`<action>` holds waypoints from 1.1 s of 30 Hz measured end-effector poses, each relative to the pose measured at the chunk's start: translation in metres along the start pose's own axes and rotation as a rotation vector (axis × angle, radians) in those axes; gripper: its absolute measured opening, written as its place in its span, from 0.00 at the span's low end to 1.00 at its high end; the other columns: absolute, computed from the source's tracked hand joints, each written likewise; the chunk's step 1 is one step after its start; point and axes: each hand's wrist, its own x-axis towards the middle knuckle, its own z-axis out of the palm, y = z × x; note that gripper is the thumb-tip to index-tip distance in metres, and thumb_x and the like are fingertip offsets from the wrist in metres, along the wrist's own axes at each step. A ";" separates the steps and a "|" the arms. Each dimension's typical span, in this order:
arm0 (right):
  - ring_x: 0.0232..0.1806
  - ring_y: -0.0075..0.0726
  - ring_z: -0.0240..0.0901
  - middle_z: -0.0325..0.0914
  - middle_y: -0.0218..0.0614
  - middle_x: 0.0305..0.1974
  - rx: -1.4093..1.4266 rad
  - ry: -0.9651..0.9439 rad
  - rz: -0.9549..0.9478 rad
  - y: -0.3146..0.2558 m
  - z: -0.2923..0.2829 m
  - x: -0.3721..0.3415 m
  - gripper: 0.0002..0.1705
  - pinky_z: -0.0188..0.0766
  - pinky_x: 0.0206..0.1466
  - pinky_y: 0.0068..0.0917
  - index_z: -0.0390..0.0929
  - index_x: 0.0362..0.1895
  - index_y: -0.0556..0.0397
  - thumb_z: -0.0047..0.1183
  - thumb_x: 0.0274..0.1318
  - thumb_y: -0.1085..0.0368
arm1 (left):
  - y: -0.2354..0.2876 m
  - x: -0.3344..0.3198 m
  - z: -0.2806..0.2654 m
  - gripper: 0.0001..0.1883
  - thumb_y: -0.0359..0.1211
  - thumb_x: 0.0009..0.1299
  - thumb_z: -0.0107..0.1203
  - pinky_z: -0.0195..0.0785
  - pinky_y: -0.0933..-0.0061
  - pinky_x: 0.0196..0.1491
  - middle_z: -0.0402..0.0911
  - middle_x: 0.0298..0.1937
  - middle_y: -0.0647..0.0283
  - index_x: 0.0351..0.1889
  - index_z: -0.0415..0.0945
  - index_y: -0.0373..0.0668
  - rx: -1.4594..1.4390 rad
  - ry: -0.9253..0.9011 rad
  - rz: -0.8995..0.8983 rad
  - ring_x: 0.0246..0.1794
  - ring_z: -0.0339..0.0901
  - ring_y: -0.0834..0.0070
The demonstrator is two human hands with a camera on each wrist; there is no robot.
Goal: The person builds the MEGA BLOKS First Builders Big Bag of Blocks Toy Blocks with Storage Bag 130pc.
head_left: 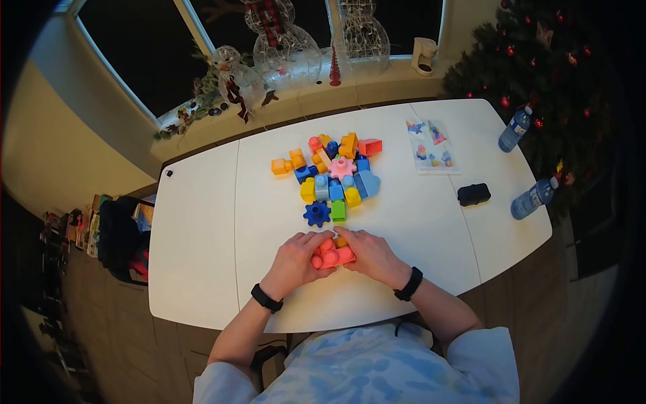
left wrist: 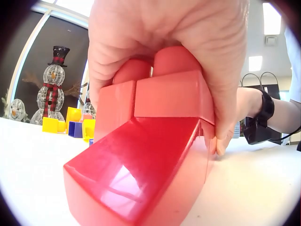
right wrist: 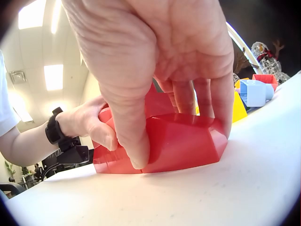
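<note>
Near the table's front edge, both hands hold a group of red blocks [head_left: 334, 257]. The left hand [head_left: 294, 260] grips its left side; in the left wrist view thumb and fingers straddle two red blocks with round studs, and a sloped red block [left wrist: 136, 165] points towards the camera. The right hand [head_left: 379, 258] pinches the right side, its thumb on a red block [right wrist: 183, 141] resting on the table. An orange piece [head_left: 341, 242] shows between the hands. Whether the red blocks are joined is unclear.
Beyond the hands lies a cluster of blocks, with a blue gear [head_left: 317, 214] and green block [head_left: 338, 211] nearest. Rightward are a picture sheet [head_left: 433, 148], a black case [head_left: 474, 194] and two water bottles [head_left: 515, 129] [head_left: 533, 198].
</note>
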 end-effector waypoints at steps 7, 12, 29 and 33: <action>0.57 0.52 0.79 0.81 0.48 0.55 -0.008 -0.112 -0.036 -0.002 -0.020 -0.001 0.53 0.79 0.55 0.45 0.59 0.75 0.51 0.74 0.44 0.66 | -0.003 -0.001 0.002 0.35 0.40 0.53 0.77 0.78 0.60 0.51 0.85 0.48 0.60 0.60 0.76 0.48 0.060 0.005 0.030 0.46 0.82 0.57; 0.58 0.53 0.78 0.81 0.48 0.57 -0.181 -0.051 -0.120 0.006 -0.102 0.033 0.44 0.77 0.58 0.46 0.67 0.72 0.51 0.71 0.49 0.65 | 0.001 -0.004 -0.007 0.48 0.47 0.52 0.79 0.74 0.58 0.59 0.81 0.59 0.56 0.72 0.68 0.50 0.230 -0.028 0.059 0.59 0.78 0.53; 0.50 0.56 0.82 0.84 0.50 0.42 -0.394 0.218 -0.150 0.070 -0.046 0.262 0.16 0.80 0.55 0.46 0.88 0.49 0.44 0.59 0.56 0.70 | -0.030 -0.055 -0.013 0.49 0.34 0.51 0.79 0.75 0.58 0.62 0.79 0.63 0.52 0.72 0.64 0.45 -0.381 0.021 -0.339 0.61 0.79 0.51; 0.49 0.53 0.81 0.84 0.49 0.40 -0.467 0.185 -0.155 0.072 -0.038 0.271 0.14 0.75 0.62 0.46 0.90 0.44 0.46 0.58 0.55 0.71 | -0.031 -0.055 -0.011 0.38 0.33 0.55 0.76 0.79 0.58 0.55 0.83 0.56 0.52 0.65 0.72 0.44 -0.328 0.044 -0.341 0.52 0.83 0.51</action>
